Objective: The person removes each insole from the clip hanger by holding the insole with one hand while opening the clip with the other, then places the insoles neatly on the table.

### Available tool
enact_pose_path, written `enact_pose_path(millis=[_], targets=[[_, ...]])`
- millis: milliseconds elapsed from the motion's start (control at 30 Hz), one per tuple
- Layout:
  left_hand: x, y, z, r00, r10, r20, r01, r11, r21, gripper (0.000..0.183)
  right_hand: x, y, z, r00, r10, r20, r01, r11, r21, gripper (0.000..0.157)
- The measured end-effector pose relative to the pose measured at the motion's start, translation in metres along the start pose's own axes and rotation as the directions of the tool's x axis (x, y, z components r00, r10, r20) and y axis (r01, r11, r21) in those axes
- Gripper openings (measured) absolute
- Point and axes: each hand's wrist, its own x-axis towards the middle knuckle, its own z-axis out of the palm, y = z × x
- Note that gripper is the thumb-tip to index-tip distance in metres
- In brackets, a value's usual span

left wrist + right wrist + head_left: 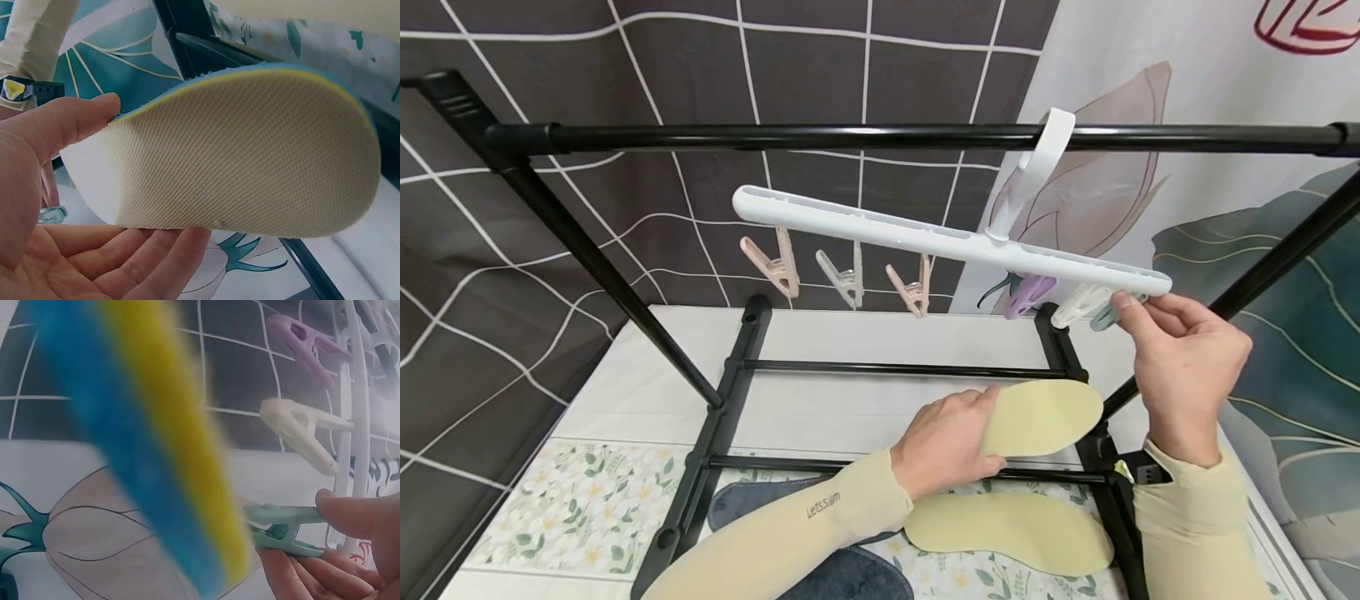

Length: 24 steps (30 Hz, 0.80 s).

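Note:
My left hand holds a pale yellow insole between thumb and fingers, its mesh face filling much of the left wrist view. My right hand pinches a mint green clothespin at the right end of a white clip hanger. That hanger hooks over a black rail. Beside the green pin hang a cream clothespin and a purple clothespin. In the right wrist view the insole's blue and yellow edge passes blurred, close before the green pin's jaws.
A second yellow insole lies on the floral mat below, near dark blue insoles partly hidden by my left forearm. More clothespins hang at the hanger's left. Black rack bars frame both sides; a dark grid curtain hangs behind.

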Motion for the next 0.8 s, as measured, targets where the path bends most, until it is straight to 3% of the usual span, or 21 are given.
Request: enact_pose_path(millis=[233, 433, 800], targets=[[-0.007, 0.0, 0.004, 0.999, -0.011, 0.043, 0.009, 0.999, 0.047, 0.084, 0.0, 0.002, -0.002, 0.999, -0.034, -0.005, 0.034, 0.999, 0.0, 0.03], [-0.013, 0.001, 0.006, 0.996, -0.013, 0.085, 0.005, 0.995, 0.1, 0.082, -0.001, 0.002, -0.003, 1.0, -0.018, 0.009, 0.018, 1.0, 0.006, 0.031], [-0.026, 0.011, 0.014, 0.984, 0.041, 0.171, -0.06, 0.992, 0.11, 0.076, -0.001, 0.004, -0.002, 1.0, -0.021, 0.024, 0.021, 1.0, 0.008, 0.031]])
